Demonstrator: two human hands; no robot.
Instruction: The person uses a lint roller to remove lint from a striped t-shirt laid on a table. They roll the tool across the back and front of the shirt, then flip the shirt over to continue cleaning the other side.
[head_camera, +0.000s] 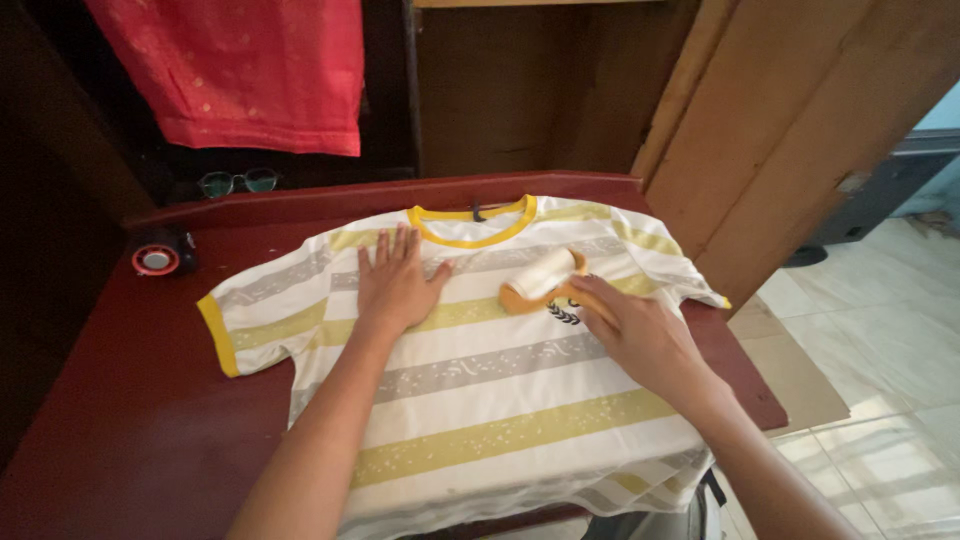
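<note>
Here, left hand (393, 283) flat (fingers spread) on striped shirt (480, 390), right hand (640, 330) gripping lint roller (540, 278).

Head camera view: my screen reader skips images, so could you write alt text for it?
A person's right hand rolls a lint roller over a white T-shirt with yellow and grey stripes, spread on a dark red table, while the left hand presses flat on the shirt. Eyeglasses and a red cloth lie behind.

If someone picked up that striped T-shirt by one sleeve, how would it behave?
The striped T-shirt would probably hang limp; it lies flat and droops over the table edge. Likely light. It may slide when pushed, perhaps why the left hand presses it.
</note>
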